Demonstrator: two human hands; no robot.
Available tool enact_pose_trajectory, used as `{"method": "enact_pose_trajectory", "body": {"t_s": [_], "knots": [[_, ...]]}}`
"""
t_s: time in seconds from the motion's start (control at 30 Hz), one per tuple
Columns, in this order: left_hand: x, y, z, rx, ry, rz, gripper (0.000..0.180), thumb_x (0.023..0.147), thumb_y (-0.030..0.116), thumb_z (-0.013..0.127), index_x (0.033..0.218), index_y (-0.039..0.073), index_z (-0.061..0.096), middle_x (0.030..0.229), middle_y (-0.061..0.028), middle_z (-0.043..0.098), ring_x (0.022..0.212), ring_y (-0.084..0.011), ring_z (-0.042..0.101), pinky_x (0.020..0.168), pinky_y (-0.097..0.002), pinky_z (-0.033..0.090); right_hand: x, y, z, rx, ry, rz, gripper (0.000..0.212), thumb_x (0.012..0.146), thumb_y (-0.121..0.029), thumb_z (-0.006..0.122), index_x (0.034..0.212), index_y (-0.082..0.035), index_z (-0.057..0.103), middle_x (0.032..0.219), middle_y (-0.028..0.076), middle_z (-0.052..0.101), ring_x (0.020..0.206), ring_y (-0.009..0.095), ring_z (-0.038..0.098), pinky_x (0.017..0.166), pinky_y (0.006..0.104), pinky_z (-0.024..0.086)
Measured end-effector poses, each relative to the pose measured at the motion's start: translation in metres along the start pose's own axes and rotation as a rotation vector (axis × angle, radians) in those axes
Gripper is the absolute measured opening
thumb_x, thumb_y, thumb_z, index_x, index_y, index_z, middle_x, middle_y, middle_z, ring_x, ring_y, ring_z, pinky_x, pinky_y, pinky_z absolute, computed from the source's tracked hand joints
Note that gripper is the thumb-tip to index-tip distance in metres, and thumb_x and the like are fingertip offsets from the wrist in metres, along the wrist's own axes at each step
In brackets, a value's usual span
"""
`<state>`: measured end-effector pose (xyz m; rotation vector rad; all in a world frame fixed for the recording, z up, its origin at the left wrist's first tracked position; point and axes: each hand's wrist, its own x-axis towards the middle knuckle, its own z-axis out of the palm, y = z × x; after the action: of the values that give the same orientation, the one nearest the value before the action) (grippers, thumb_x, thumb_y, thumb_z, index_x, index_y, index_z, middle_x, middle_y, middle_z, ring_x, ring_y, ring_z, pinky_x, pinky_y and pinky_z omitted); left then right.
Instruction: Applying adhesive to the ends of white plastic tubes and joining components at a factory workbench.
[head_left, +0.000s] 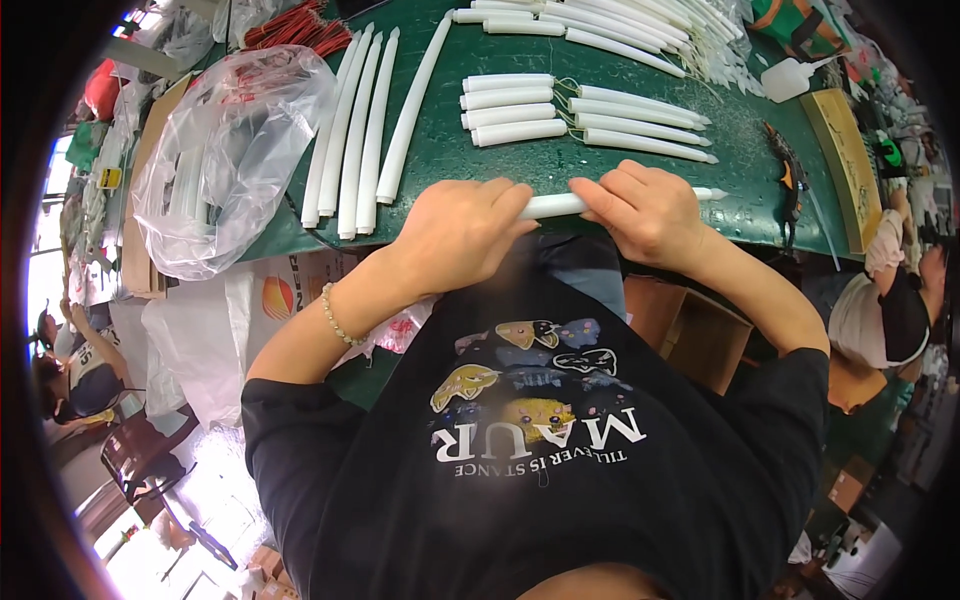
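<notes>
both hands' fingers grip one white taper candle; clear plastic bag lies far left.

Green table — white taper candles, plastic bag

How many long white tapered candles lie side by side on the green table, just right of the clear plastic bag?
5. Four long white candles lie close together beside the clear plastic bag; a fifth lies slightly apart to their right on the green table. None seems hidden there.
</notes>
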<state>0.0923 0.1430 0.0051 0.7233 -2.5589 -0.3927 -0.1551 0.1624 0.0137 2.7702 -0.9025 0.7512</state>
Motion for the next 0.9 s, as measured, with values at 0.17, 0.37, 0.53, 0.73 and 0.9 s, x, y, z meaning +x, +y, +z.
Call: {"method": "enact_pose_trajectory", "body": {"t_s": [0.17,0.37,0.53,0.73,0.9], "knots": [[-0.005,0.003,-0.001,0.012,0.128,-0.121,0.022,0.083,0.017,0.065,0.099,0.004,0.056,0.075,-0.0112,0.058,0.066,-0.0309,0.059,0.057,-0.0399,0.046,0.014,0.006,0.000,-0.012,-0.007,0.052,0.041,0.072,-0.016,0.072,0.111,-0.008,0.064,0.089,0.004,0.061,0.079,0.023,0.059,0.066,0.0335,0.048],[-0.036,-0.026,-0.022,0.385,0.383,-0.454,0.029,0.088,0.011,0.057,0.115,0.001,0.055,0.082,-0.0139,0.058,0.075,-0.0318,0.057,0.064,-0.0417,0.046,0.006,0.024,-0.007,-0.103,0.186,0.363,0.038,0.079,-0.013,0.068,0.117,-0.008,0.061,0.115,0.010,0.058,0.103,0.031,0.055,0.089,0.0388,0.044],[-0.063,-0.044,-0.031,0.686,0.312,-0.672,0.037,0.083,-0.001,0.051,0.119,-0.001,0.054,0.098,-0.0152,0.057,0.093,-0.0331,0.055,0.082,-0.0407,0.045,-0.022,0.032,0.003,-0.101,0.111,0.440,0.031,0.078,-0.014,0.070,0.108,-0.007,0.063,0.105,0.008,0.060,0.097,0.029,0.056,0.083,0.0380,0.044],[-0.017,-0.022,-0.023,0.465,0.419,-0.401,0.031,0.079,-0.003,0.054,0.109,0.000,0.059,0.107,-0.0137,0.059,0.104,-0.0320,0.054,0.092,-0.0414,0.041,-0.025,0.038,0.016,-0.127,0.065,0.433,0.026,0.077,-0.016,0.071,0.099,-0.007,0.063,0.099,0.007,0.060,0.094,0.027,0.056,0.079,0.0371,0.043],[0.037,-0.010,0.029,0.284,0.378,-0.210,0.024,0.077,0.014,0.068,0.097,0.004,0.061,0.095,-0.0088,0.059,0.097,-0.0275,0.054,0.084,-0.0386,0.043,-0.015,0.035,0.022,-0.092,0.045,0.430,0.023,0.075,-0.016,0.071,0.094,-0.006,0.063,0.094,0.008,0.059,0.091,0.027,0.056,0.078,0.0373,0.043]]}}
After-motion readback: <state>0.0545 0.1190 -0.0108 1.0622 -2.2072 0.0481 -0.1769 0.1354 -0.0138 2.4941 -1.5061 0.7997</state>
